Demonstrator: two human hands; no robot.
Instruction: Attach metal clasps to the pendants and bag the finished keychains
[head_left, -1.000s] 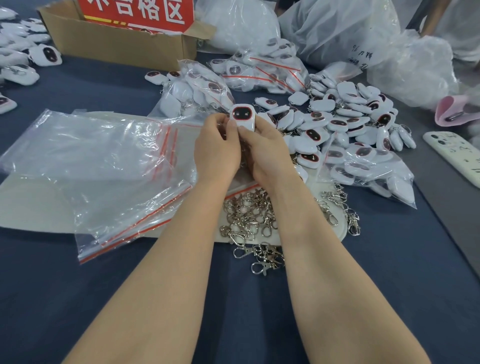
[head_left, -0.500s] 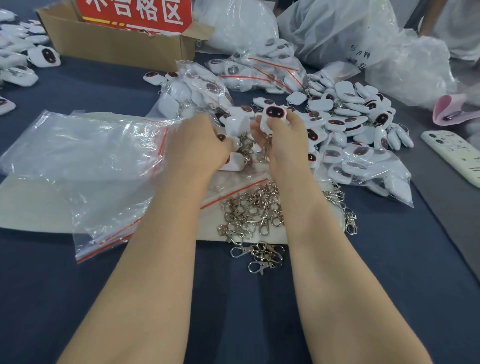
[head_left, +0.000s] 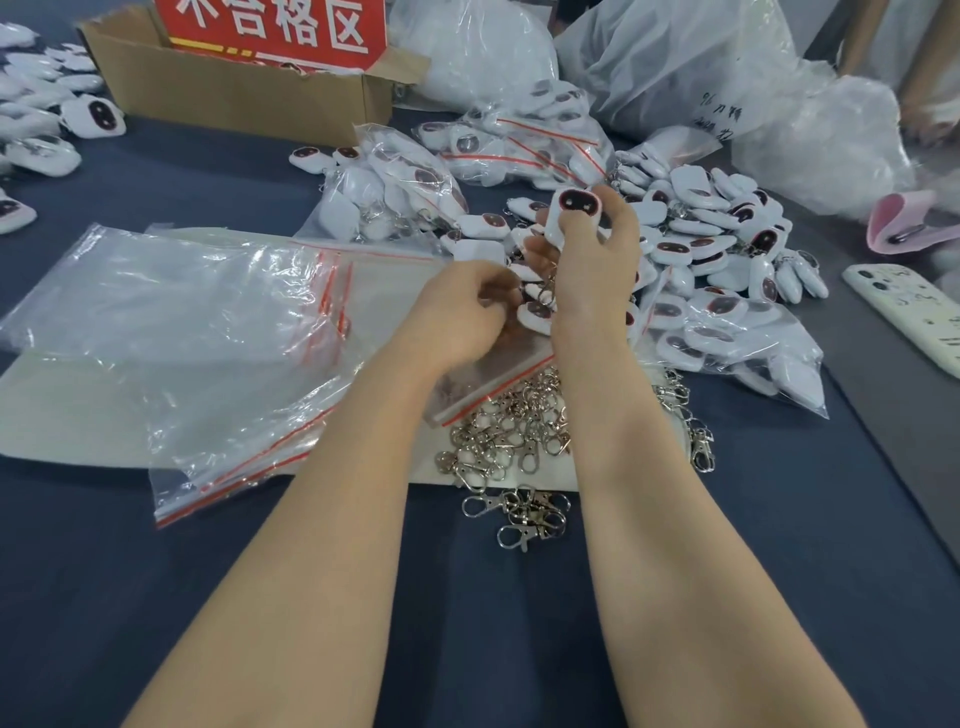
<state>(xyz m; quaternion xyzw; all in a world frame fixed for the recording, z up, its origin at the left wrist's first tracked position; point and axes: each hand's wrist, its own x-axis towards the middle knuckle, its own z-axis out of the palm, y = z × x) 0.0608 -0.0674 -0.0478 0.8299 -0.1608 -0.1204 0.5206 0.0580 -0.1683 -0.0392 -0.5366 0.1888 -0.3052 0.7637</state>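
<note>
My right hand (head_left: 592, 265) grips a white pendant (head_left: 574, 208) with a dark face, held upright above the table; a metal clasp (head_left: 545, 291) dangles below it. My left hand (head_left: 462, 312) sits just left of it with fingers curled near the clasp and a small pendant (head_left: 535, 314); what it pinches is hidden. A heap of silver clasps (head_left: 514, 436) lies between my forearms. Loose white pendants (head_left: 711, 234) pile up to the right. Empty zip bags (head_left: 197, 312) with red seals lie at left.
Filled bags of keychains (head_left: 514, 150) lie behind my hands, another bag (head_left: 737, 338) at right. A cardboard box (head_left: 234, 88) with a red sign stands at the back left. A phone (head_left: 909, 312) lies at the right edge. More pendants (head_left: 47, 119) sit far left.
My right hand has kept the pendant and stayed raised. My left hand has dropped lower and moved right, under the pendant, toward the dangling clasp.
</note>
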